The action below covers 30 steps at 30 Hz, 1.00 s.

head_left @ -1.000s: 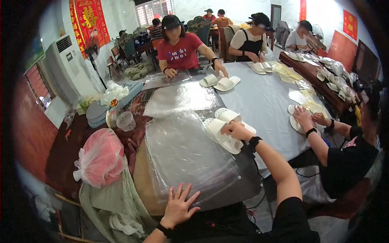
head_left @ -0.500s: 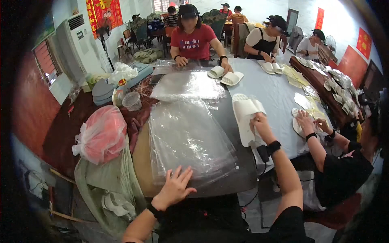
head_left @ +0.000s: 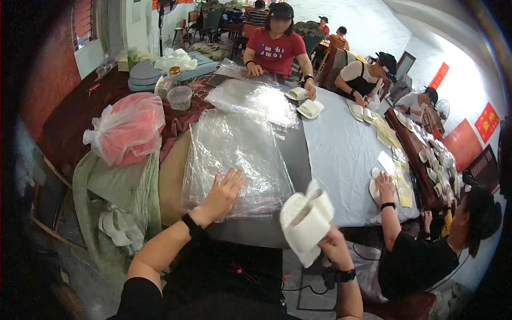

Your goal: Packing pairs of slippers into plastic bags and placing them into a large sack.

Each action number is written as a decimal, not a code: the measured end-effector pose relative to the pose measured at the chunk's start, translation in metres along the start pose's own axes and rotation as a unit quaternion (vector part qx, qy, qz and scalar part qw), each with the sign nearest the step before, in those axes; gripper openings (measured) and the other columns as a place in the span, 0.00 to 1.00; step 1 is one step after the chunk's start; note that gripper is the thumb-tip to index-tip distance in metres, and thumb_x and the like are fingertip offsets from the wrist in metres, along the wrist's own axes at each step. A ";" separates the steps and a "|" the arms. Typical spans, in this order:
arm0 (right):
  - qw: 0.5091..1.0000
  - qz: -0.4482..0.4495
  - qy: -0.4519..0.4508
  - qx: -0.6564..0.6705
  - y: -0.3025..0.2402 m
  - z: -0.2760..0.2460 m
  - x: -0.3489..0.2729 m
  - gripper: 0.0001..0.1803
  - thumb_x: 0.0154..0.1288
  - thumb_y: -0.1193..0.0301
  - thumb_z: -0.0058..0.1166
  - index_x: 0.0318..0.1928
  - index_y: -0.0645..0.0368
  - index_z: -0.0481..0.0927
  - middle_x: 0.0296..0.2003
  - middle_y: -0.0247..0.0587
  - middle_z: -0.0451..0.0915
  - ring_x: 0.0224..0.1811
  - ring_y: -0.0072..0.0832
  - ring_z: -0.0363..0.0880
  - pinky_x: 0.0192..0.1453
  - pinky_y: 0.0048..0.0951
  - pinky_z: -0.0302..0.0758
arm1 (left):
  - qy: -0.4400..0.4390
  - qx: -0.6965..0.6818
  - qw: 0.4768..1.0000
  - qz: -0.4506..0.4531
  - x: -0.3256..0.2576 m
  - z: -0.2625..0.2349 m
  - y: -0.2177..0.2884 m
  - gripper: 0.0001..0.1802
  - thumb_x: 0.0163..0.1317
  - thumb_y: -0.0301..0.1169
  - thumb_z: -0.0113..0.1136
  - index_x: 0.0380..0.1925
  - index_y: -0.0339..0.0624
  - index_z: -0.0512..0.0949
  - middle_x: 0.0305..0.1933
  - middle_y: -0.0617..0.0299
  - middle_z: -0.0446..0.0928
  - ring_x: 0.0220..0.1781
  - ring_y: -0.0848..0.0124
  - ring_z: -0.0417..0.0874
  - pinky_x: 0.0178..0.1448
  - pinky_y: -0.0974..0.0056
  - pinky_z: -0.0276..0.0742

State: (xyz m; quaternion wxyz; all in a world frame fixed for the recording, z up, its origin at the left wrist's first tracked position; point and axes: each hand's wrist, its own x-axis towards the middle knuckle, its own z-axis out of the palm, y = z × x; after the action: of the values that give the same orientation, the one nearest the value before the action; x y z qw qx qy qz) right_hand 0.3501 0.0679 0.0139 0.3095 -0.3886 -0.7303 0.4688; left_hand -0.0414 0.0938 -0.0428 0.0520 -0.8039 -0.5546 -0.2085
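So the left hand [head_left: 223, 193] is flat on the stack of clear plastic bags [head_left: 234, 154], fingers spread open, palm pressing down on the near edge of the pile. That pile sits on the grey cloth-covered surface [head_left: 341, 154] right in front of the person.

The right hand [head_left: 332, 246] is off to the right of the bag stack, lifted past the near edge of the surface, with fingers closed around a pair of white soft slippers [head_left: 305, 220] held together, soles out. You can only see the back of that hand, but the slippers are clearly gripped from below.

Left of the bag stack there's a bulging translucent plastic sack with pink stuff inside [head_left: 128, 127], and a clear round plastic tub [head_left: 179, 97] a bit beyond it. Beyond the stack lies a second heap of clear bags [head_left: 255, 99], and past that another pair of white slippers [head_left: 305, 101] under the hands of a person in a red shirt [head_left: 277, 50]. To the right of the stack, across the grey surface, a person in a black top [head_left: 416, 256] has a hand [head_left: 384, 184] on more white slippers.
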 end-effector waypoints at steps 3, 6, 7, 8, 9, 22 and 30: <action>0.976 -0.108 -0.123 -0.146 -0.017 0.026 0.008 0.22 0.60 0.83 0.57 0.56 0.59 0.81 0.59 0.47 0.76 0.63 0.46 0.71 0.69 0.45 0.63 | 0.004 -0.073 0.997 -0.020 0.002 0.006 0.007 0.29 0.66 0.23 0.52 0.68 0.30 0.68 0.75 0.41 0.65 0.80 0.45 0.61 0.78 0.38 0.56; 0.954 -0.132 -0.179 -0.200 -0.021 0.055 0.022 0.17 0.65 0.76 0.60 0.54 0.57 0.81 0.52 0.46 0.77 0.61 0.47 0.71 0.66 0.47 0.63 | 0.018 -0.150 0.988 -0.039 0.004 -0.008 0.029 0.26 0.69 0.25 0.50 0.67 0.29 0.69 0.74 0.40 0.66 0.79 0.44 0.62 0.78 0.37 0.56; 0.954 -0.133 -0.180 -0.200 -0.019 0.061 0.025 0.17 0.65 0.76 0.60 0.54 0.57 0.81 0.52 0.46 0.77 0.61 0.47 0.71 0.66 0.47 0.63 | 0.016 -0.169 0.985 -0.041 0.005 -0.016 0.038 0.25 0.70 0.25 0.49 0.67 0.29 0.69 0.74 0.40 0.67 0.79 0.43 0.63 0.78 0.37 0.56; 0.954 -0.115 -0.164 -0.221 -0.018 0.067 0.029 0.14 0.66 0.75 0.59 0.52 0.57 0.81 0.49 0.46 0.76 0.59 0.47 0.72 0.64 0.47 0.64 | 0.030 -0.156 0.987 -0.031 0.004 -0.023 0.046 0.26 0.67 0.24 0.49 0.65 0.27 0.70 0.72 0.35 0.68 0.77 0.41 0.65 0.76 0.37 0.59; 0.954 -0.098 -0.147 -0.242 -0.017 0.072 0.033 0.12 0.67 0.74 0.59 0.51 0.58 0.81 0.47 0.45 0.76 0.57 0.47 0.72 0.62 0.47 0.65 | 0.032 -0.156 0.987 -0.034 0.002 -0.027 0.053 0.26 0.67 0.24 0.49 0.65 0.27 0.70 0.72 0.35 0.68 0.77 0.41 0.65 0.76 0.37 0.59; 0.804 -0.238 0.004 -0.545 0.128 0.119 0.141 0.31 0.79 0.59 0.44 0.76 0.55 0.63 0.72 0.47 0.68 0.80 0.46 0.55 0.80 0.60 0.42 | 0.076 -0.103 0.983 0.135 -0.017 -0.049 0.110 0.29 0.65 0.28 0.53 0.66 0.27 0.70 0.68 0.41 0.73 0.76 0.47 0.68 0.75 0.35 0.58; 0.944 0.121 0.059 -0.302 0.022 0.156 0.209 0.19 0.72 0.66 0.52 0.60 0.56 0.78 0.46 0.59 0.83 0.61 0.61 0.74 0.72 0.54 0.62 | 0.015 -0.094 0.981 0.170 -0.045 -0.046 0.103 0.27 0.70 0.29 0.55 0.67 0.27 0.70 0.74 0.41 0.68 0.79 0.50 0.65 0.76 0.33 0.56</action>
State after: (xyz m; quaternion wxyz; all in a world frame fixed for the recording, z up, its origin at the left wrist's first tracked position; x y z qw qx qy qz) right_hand 0.1229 0.1836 -0.0459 0.1611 -0.5766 -0.7654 0.2360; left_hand 0.0269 0.0013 -0.0038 0.0191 -0.8844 -0.3874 -0.2596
